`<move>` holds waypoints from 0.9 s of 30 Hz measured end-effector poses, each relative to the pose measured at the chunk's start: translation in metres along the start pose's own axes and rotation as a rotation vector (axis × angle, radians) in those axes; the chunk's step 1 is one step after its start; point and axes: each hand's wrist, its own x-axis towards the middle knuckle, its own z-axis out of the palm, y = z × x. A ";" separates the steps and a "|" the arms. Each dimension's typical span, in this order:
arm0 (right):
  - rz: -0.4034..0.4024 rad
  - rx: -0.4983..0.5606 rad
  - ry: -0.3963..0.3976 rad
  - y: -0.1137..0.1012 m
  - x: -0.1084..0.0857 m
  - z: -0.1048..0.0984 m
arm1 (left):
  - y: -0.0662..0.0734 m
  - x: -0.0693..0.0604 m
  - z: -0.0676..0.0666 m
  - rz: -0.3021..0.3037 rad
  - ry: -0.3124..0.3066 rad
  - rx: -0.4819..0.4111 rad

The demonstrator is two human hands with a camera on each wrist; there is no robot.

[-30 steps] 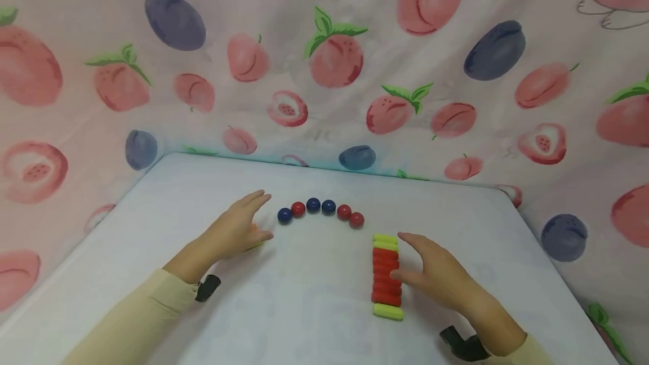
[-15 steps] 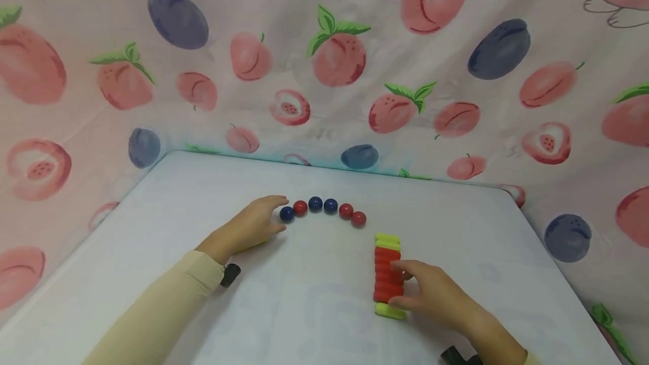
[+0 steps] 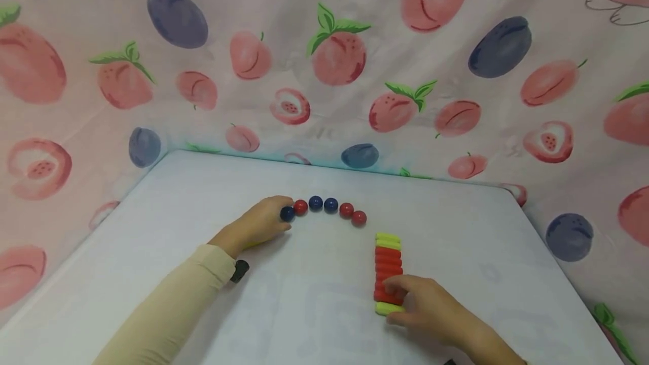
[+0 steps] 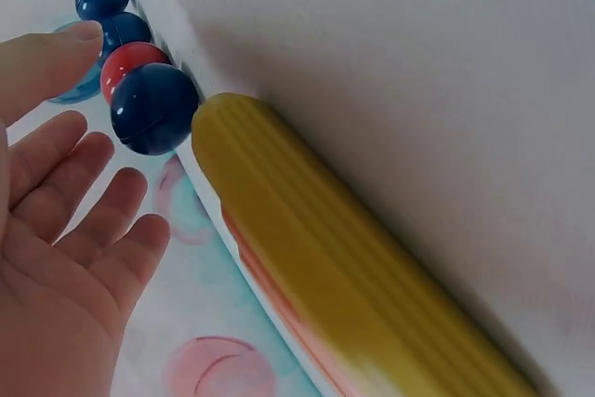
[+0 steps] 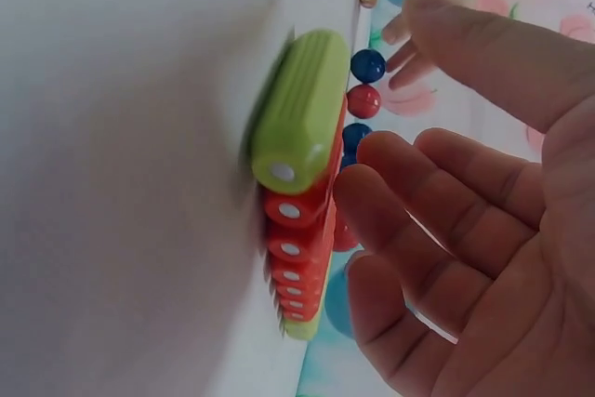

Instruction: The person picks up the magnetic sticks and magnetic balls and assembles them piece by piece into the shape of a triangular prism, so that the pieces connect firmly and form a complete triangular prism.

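Observation:
My left hand (image 3: 263, 221) reaches round the blue ball (image 3: 287, 214) at the left end of an arc of blue and red balls. In the left wrist view, its thumb and loosely bent fingers are spread near that ball (image 4: 153, 109), without a plain grip. A yellow ribbed rod (image 4: 344, 248) lies close by, mostly hidden by this hand in the head view. My right hand (image 3: 433, 308) hovers at the near end of a column of red ribbed rods (image 3: 388, 266). Its thumb is by the nearest lime rod (image 3: 388, 308); the right wrist view shows a gap between fingers and rod.
Two lime rods (image 3: 387, 241) lie at the column's far end. The other balls, such as the red ball (image 3: 359, 218) at the arc's right end, sit on the white tabletop (image 3: 314, 308). A fruit-print cloth (image 3: 324, 123) hangs behind the table.
My left hand has moved right to surround the leftmost blue ball. My right hand has slid towards me along the column, from its far part to its near end. Balls and rods look unmoved.

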 end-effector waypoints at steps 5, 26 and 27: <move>-0.007 -0.010 -0.014 -0.002 -0.001 0.004 | -0.001 0.001 0.004 -0.017 -0.007 -0.017; -0.042 -0.053 -0.037 0.001 -0.002 0.008 | 0.001 -0.002 0.009 0.015 -0.009 0.007; -0.047 -0.054 -0.039 0.001 -0.002 0.008 | 0.002 -0.002 0.010 0.005 -0.018 0.005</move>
